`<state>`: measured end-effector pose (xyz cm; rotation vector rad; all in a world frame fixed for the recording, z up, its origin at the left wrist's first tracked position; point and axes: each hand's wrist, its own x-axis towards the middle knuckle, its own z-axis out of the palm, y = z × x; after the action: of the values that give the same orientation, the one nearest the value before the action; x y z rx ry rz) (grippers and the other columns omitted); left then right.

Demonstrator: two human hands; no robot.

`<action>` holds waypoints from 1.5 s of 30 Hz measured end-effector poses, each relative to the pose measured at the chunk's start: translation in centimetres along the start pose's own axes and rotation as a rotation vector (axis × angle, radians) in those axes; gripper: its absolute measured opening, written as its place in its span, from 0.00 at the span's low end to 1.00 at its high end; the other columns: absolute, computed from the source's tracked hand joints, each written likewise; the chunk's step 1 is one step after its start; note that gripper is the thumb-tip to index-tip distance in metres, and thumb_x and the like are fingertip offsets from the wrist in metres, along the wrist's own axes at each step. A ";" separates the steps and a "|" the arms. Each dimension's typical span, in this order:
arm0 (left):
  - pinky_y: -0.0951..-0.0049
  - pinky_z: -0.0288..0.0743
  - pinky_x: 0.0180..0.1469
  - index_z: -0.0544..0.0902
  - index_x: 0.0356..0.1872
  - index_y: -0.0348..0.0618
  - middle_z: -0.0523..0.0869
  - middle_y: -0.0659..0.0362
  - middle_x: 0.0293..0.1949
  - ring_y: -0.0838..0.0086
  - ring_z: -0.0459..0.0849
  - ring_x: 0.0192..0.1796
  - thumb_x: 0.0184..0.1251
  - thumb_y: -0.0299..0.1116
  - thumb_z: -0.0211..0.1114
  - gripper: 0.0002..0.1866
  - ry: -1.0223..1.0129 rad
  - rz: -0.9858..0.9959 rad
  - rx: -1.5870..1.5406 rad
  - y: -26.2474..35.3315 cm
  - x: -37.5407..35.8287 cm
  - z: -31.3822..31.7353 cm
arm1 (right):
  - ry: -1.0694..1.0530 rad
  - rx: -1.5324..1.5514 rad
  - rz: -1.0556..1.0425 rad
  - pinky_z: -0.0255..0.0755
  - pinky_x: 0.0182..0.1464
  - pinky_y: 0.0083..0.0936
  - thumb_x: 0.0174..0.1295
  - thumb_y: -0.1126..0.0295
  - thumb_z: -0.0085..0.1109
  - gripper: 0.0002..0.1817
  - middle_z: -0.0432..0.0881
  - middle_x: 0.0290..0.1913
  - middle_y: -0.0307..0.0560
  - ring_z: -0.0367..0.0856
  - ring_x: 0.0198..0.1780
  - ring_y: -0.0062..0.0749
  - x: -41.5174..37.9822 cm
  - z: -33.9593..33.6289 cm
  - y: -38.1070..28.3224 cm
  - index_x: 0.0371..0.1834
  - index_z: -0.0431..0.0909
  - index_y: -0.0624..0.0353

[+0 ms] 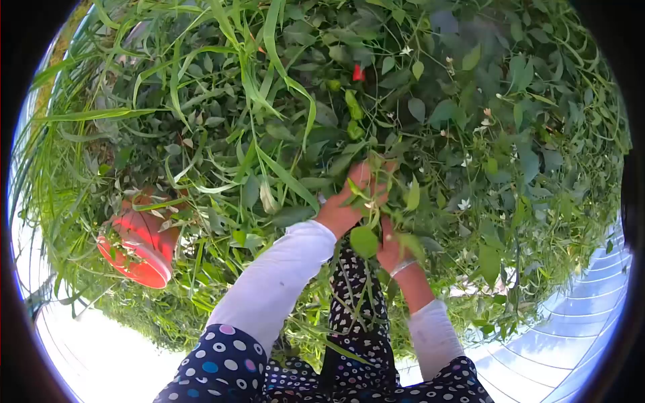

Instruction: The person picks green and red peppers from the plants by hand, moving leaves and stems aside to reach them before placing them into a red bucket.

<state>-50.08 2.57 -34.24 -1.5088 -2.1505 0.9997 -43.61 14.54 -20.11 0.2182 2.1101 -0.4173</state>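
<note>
Both hands reach into a dense pepper plant in the middle of the view. My left hand, in a white sleeve, has its fingers bent among the stems, and leaves cover part of them. My right hand, with a bangle at the wrist, sits just below and to the right. Its fingers are drawn together by a leafy stem; what either hand grips is hidden. Above the hands hang green peppers, with a small red pepper higher up.
To the left, a red bucket leans tilted among leaves. Long grass blades cross in front of the plant. Small white flowers dot the foliage on the right. A pale, lined sheet shows at lower right.
</note>
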 end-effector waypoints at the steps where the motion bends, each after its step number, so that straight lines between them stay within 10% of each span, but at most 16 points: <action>1: 0.74 0.76 0.48 0.77 0.49 0.45 0.79 0.49 0.51 0.66 0.78 0.49 0.60 0.39 0.63 0.18 -0.187 0.139 0.695 0.9 -0.3 -1.1 | -0.088 -0.090 -0.023 0.75 0.41 0.42 0.51 0.68 0.60 0.26 0.80 0.35 0.57 0.79 0.37 0.55 -0.5 -2.0 -1.3 0.56 0.68 0.56; 2: 0.77 0.76 0.48 0.74 0.53 0.46 0.78 0.51 0.52 0.69 0.77 0.51 0.61 0.39 0.63 0.20 -0.373 0.278 1.394 1.1 -0.3 -1.3 | -0.088 -0.094 -0.019 0.75 0.41 0.42 0.51 0.68 0.60 0.26 0.80 0.35 0.57 0.79 0.37 0.55 -0.2 -4.7 -3.1 0.56 0.68 0.56; 4: 0.75 0.76 0.48 0.74 0.53 0.46 0.78 0.51 0.51 0.68 0.77 0.51 0.61 0.39 0.62 0.19 -0.398 0.382 1.597 0.9 -0.5 -1.4 | -0.258 -0.069 -0.095 0.73 0.42 0.40 0.51 0.69 0.61 0.21 0.81 0.37 0.53 0.79 0.40 0.51 0.9 -11.0 -7.7 0.51 0.75 0.52; 10: 0.60 0.72 0.47 0.75 0.52 0.45 0.78 0.50 0.50 0.61 0.77 0.50 0.63 0.38 0.57 0.17 -0.464 1.194 2.779 -1.0 -0.4 -2.3 | 0.184 0.090 -0.573 0.72 0.34 0.26 0.52 0.77 0.54 0.11 0.79 0.28 0.50 0.79 0.29 0.36 10.8 -20.8 -16.8 0.39 0.77 0.64; 13: 0.53 0.70 0.46 0.75 0.52 0.45 0.78 0.49 0.49 0.57 0.77 0.49 0.64 0.38 0.54 0.17 -0.348 1.719 3.293 -1.6 -0.4 -3.3 | 0.194 0.728 -0.187 0.70 0.33 0.15 0.58 0.71 0.53 0.10 0.79 0.26 0.41 0.77 0.29 0.17 15.7 -21.3 -17.7 0.40 0.79 0.65; 14: 0.51 0.69 0.46 0.75 0.52 0.45 0.77 0.49 0.49 0.56 0.76 0.49 0.64 0.38 0.53 0.17 -0.281 1.909 3.450 -1.9 -0.2 -3.6 | 0.155 0.585 -0.107 0.74 0.36 0.23 0.57 0.67 0.57 0.11 0.82 0.31 0.48 0.81 0.32 0.28 17.1 -20.9 -16.7 0.37 0.80 0.66; 17: 0.51 0.67 0.43 0.76 0.47 0.46 0.78 0.52 0.42 0.57 0.76 0.45 0.62 0.36 0.53 0.14 0.183 1.803 3.518 -3.1 0.7 -3.5 | -0.020 -0.307 -0.142 0.76 0.41 0.35 0.55 0.64 0.61 0.17 0.82 0.40 0.55 0.83 0.39 0.42 21.2 -15.2 -13.4 0.43 0.77 0.63; 21: 0.53 0.64 0.47 0.76 0.47 0.50 0.78 0.56 0.41 0.58 0.75 0.47 0.58 0.37 0.58 0.15 0.052 1.513 3.532 -1.2 0.4 -3.3 | -0.058 -0.361 0.009 0.72 0.48 0.41 0.48 0.66 0.64 0.32 0.79 0.43 0.60 0.77 0.47 0.54 19.7 -9.5 -11.9 0.59 0.65 0.55; 25: 0.54 0.63 0.49 0.77 0.47 0.51 0.79 0.58 0.44 0.59 0.75 0.48 0.59 0.41 0.58 0.15 0.391 1.507 3.445 -1.8 1.1 -3.2 | 0.275 0.373 -0.140 0.74 0.42 0.31 0.48 0.74 0.60 0.31 0.79 0.39 0.55 0.80 0.38 0.45 19.0 -7.9 -7.6 0.60 0.67 0.54; 27: 0.55 0.63 0.52 0.77 0.47 0.50 0.78 0.58 0.48 0.60 0.75 0.51 0.57 0.43 0.60 0.17 0.007 1.825 3.232 -3.5 0.8 -3.7 | 0.230 1.216 0.148 0.71 0.33 0.23 0.49 0.76 0.55 0.28 0.78 0.38 0.48 0.78 0.33 0.34 17.0 -8.3 -7.2 0.58 0.68 0.59; 31: 0.60 0.66 0.50 0.76 0.42 0.45 0.80 0.56 0.40 0.63 0.78 0.46 0.50 0.39 0.64 0.18 0.568 1.527 3.628 -3.7 1.5 -3.5 | 0.150 1.450 0.021 0.65 0.27 0.18 0.51 0.78 0.51 0.24 0.77 0.38 0.43 0.74 0.30 0.25 14.1 -8.8 -5.2 0.56 0.70 0.63; 33: 0.59 0.67 0.48 0.76 0.41 0.45 0.79 0.56 0.39 0.62 0.77 0.46 0.49 0.40 0.65 0.18 0.264 1.377 2.835 -1.8 1.7 -3.3 | -0.025 1.592 -0.038 0.62 0.25 0.19 0.52 0.78 0.48 0.21 0.76 0.35 0.43 0.70 0.26 0.22 12.1 -8.9 -4.8 0.53 0.70 0.64; 39: 0.63 0.71 0.45 0.72 0.46 0.48 0.76 0.59 0.43 0.68 0.78 0.45 0.49 0.39 0.69 0.23 0.444 1.528 3.261 -1.2 2.5 -3.8 | 0.192 0.898 0.031 0.67 0.29 0.22 0.48 0.61 0.68 0.16 0.77 0.26 0.37 0.74 0.27 0.24 11.4 -10.2 -9.2 0.33 0.79 0.62; 41: 0.54 0.64 0.56 0.69 0.53 0.50 0.77 0.57 0.47 0.62 0.74 0.55 0.52 0.45 0.67 0.28 -0.119 1.236 1.960 1.6 4.2 -4.6 | 0.311 -0.002 -0.285 0.70 0.32 0.31 0.44 0.64 0.69 0.17 0.81 0.32 0.48 0.79 0.33 0.37 13.7 -10.3 -10.5 0.34 0.78 0.62; 45: 0.53 0.53 0.65 0.64 0.61 0.53 0.70 0.53 0.58 0.59 0.66 0.63 0.57 0.46 0.62 0.31 0.183 1.227 2.602 -0.9 3.1 -3.4 | 0.109 -0.407 -0.169 0.72 0.39 0.38 0.41 0.67 0.69 0.21 0.80 0.39 0.55 0.80 0.39 0.48 16.3 -8.6 -10.1 0.39 0.75 0.61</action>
<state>-49.79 6.44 -31.61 -0.6631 1.1429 1.9198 -62.31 8.31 -27.39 -0.1781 2.2762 -0.0675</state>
